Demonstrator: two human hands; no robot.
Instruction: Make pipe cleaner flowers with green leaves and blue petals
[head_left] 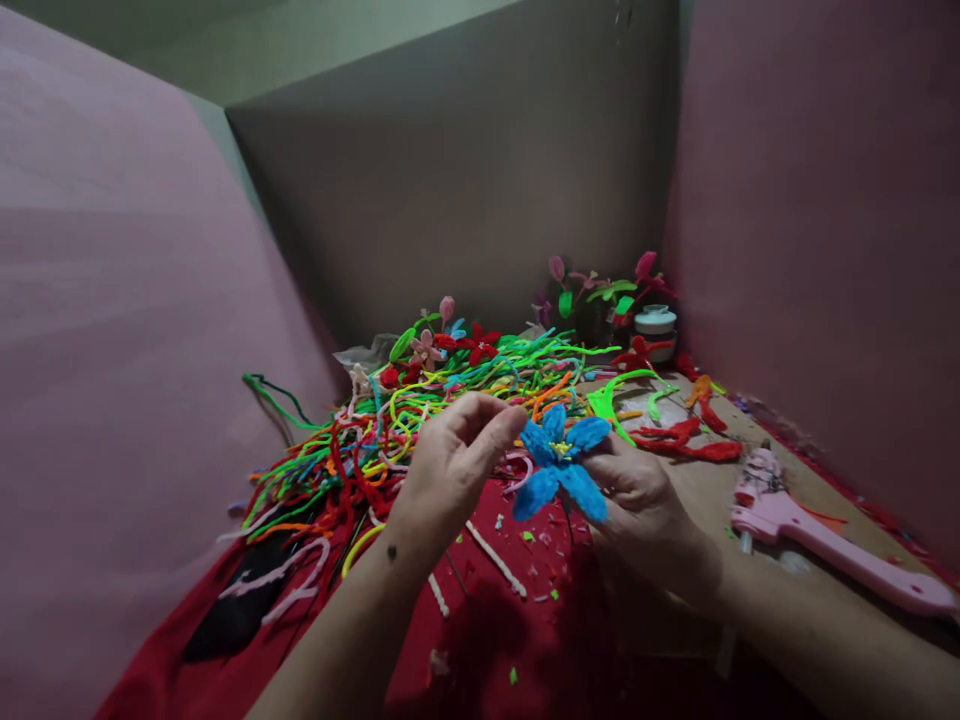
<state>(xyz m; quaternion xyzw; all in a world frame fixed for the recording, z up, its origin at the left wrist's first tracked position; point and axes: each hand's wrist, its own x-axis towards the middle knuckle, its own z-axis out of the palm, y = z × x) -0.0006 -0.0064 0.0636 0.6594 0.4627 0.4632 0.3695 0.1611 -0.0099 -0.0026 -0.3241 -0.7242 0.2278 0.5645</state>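
Note:
A blue pipe-cleaner flower [561, 452] with several petals and a yellow centre faces me over the red cloth. My right hand [645, 500] is closed behind the flower, its fingers partly covered by the petals. To the left, my left hand [469, 450] is closed in a pinch, with thumb and forefinger touching at the edge of the upper left petal. Whether those fingertips grip that petal or something tiny, I cannot make out. Beneath the hands, a pale pipe-cleaner piece [496, 560] lies on the red cloth [540, 610] among small coloured scraps.
A large heap of colourful pipe cleaners [375, 430] spreads behind my hands. A pink glue gun [832, 545] lies on the brown board at right, near red pipe-cleaner pieces [690, 440]. Finished flowers [600, 285] and a white-lidded jar [655, 325] stand at the back. Pink walls flank the table.

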